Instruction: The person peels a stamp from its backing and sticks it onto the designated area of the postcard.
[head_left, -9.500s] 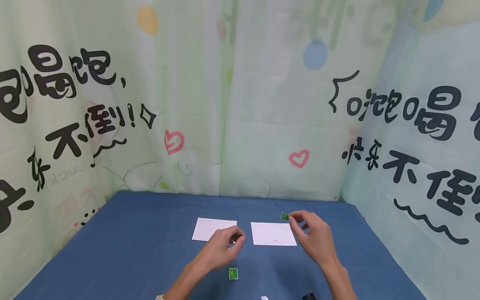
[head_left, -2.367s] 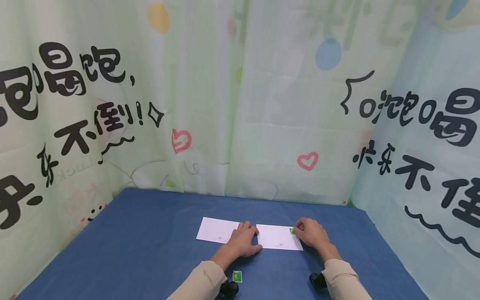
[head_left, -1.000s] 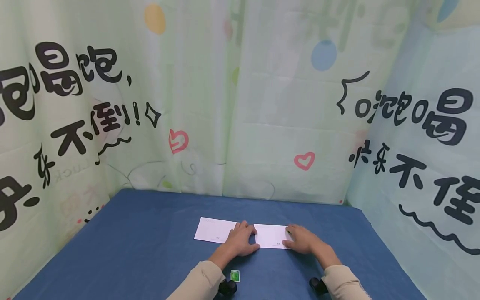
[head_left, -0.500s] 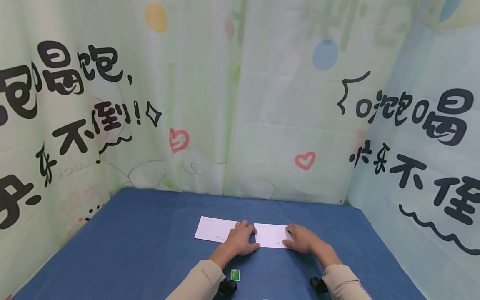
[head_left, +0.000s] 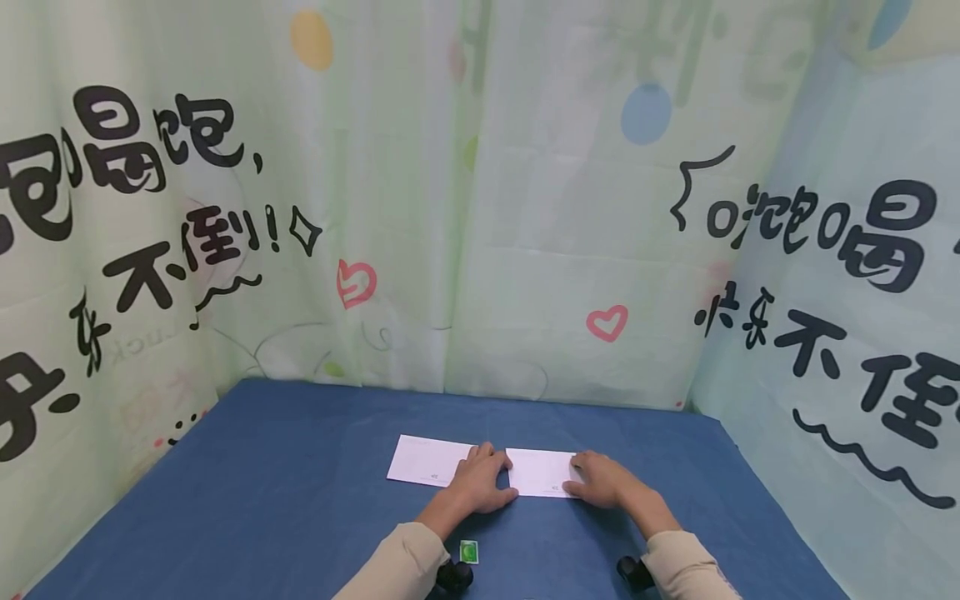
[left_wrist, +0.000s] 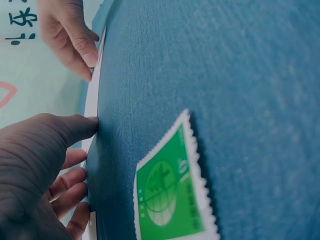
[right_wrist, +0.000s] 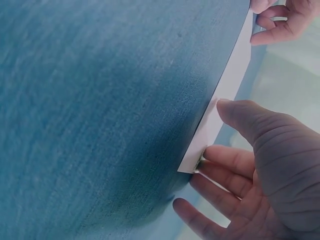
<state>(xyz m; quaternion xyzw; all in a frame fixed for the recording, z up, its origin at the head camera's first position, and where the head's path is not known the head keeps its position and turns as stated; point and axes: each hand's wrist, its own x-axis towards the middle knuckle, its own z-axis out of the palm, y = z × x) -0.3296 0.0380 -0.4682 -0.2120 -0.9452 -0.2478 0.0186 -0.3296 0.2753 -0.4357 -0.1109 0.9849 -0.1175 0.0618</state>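
Observation:
A white envelope (head_left: 538, 472) with small print along its bottom lies on the blue table between my hands. My left hand (head_left: 480, 481) rests at its left edge, thumb at the near corner, and also overlaps a second white envelope (head_left: 429, 460) to its left. My right hand (head_left: 606, 481) presses on the right end of the first envelope, fingertips over the top right corner and thumb near the bottom edge. A green stamp at that corner is mostly hidden under the fingers. Another green stamp (head_left: 468, 552) with a white perforated border lies near my left wrist, large in the left wrist view.
Black wrist cameras (head_left: 454, 577) sit under both forearms, the left one close to the loose stamp. Pale curtains (head_left: 525, 208) with black lettering enclose the back and sides of the blue tabletop (head_left: 300, 500).
My right hand brought a pinched green stamp from beside the right envelope onto its top right corner, then spread over it. My left hand moved onto that envelope's left edge. Lately both hold still.

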